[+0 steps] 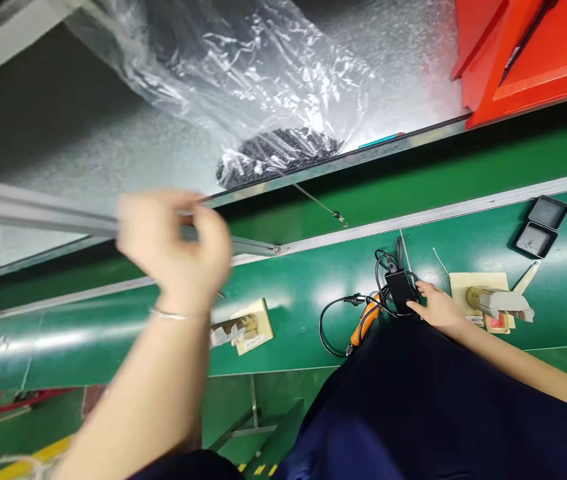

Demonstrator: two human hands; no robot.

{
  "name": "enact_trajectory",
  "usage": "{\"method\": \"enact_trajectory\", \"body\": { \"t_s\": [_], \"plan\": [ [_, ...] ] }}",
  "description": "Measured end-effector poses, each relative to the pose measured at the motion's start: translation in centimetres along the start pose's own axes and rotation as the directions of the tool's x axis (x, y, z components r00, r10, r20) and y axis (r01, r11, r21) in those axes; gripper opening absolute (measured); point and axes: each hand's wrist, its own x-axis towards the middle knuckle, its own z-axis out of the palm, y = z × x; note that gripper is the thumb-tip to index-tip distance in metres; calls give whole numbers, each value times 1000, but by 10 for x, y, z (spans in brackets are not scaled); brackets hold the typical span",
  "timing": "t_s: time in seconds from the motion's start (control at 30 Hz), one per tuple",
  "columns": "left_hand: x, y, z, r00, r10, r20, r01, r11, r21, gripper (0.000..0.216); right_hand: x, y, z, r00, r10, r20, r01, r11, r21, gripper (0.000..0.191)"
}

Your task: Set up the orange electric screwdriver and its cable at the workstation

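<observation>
While the left hand (pixel 173 247) is raised and blurred, its fingers curl toward the thumb around a long grey metal rail (pixel 38 213) that runs in from the left; whether it truly grips the rail I cannot tell. The right hand (pixel 436 307) lies low on the green belt (pixel 288 293), fingers spread flat and pressing a matte black power adapter (pixel 399 290), which sits in the near-right part of the scene. My judgement: keep that palm steady so the glossy, coiled black cable (pixel 333 320) does not drag the adapter, and keep the rail level.

Just left of the adapter lies an orange-handled tool (pixel 366 323). Beside the hand on the right, a cream block fixture (pixel 488 297) carries a grey part. Farther right sit 2 shallow dark trays (pixel 540 227). Farthest, a crinkled clear plastic bag (pixel 243 73) holds small dark parts.
</observation>
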Motion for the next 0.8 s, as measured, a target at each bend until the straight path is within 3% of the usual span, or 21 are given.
{"method": "enact_trajectory", "body": {
  "t_s": [0.07, 0.13, 0.17, 0.2, 0.3, 0.37, 0.43, 0.53, 0.57, 0.67, 0.73, 0.8],
  "plan": [
    [-88, 16, 8, 947, 85, 308, -31, 984, -176, 14, 17, -13, 12, 999, 30, -15, -30, 999, -32, 64],
    [-174, 36, 25, 860, 100, 501, 22, 973, -231, 15, 31, -25, 23, 998, 57, -31, -60, 993, -100, 67],
    [-212, 47, 36, 792, 71, 606, 96, 967, -238, 16, 37, -30, 28, 996, 80, -48, -86, 988, -127, 67],
    [-246, 58, 46, 734, 25, 679, 180, 956, -230, 19, 42, -34, 31, 991, 110, -74, -119, 983, -139, 68],
    [-316, 85, 71, 655, -113, 747, 341, 926, -159, 35, 52, -44, 35, 957, 237, -166, -251, 966, -70, 68],
    [-341, 94, 80, 629, -174, 758, 412, 901, -136, 48, 52, -47, 28, 938, 282, -203, -288, 958, -1, 64],
    [-356, 95, 84, 616, -189, 765, 454, 878, -148, 60, 44, -48, 13, 940, 251, -233, -247, 968, 43, 58],
    [-367, 89, 87, 615, -198, 763, 488, 856, -171, 65, 16, -47, -19, 945, 120, -304, -35, 962, 271, 56],
    [-369, 88, 89, 612, -210, 763, 499, 850, -167, 62, 2, -48, -30, 942, 66, -330, 77, 912, 402, 56],
    [-369, 92, 96, 589, -255, 766, 542, 829, -141, 44, -43, -52, -63, 911, -71, -407, 361, 613, 703, 49],
    [-363, 96, 97, 581, -284, 763, 573, 808, -135, 24, -74, -55, -83, 886, -95, -455, 437, 504, 745, 45],
    [-354, 96, 91, 583, -324, 745, 605, 785, -132, 13, -101, -51, -105, 860, -50, -508, 472, 460, 752, 46]
  ]
}}
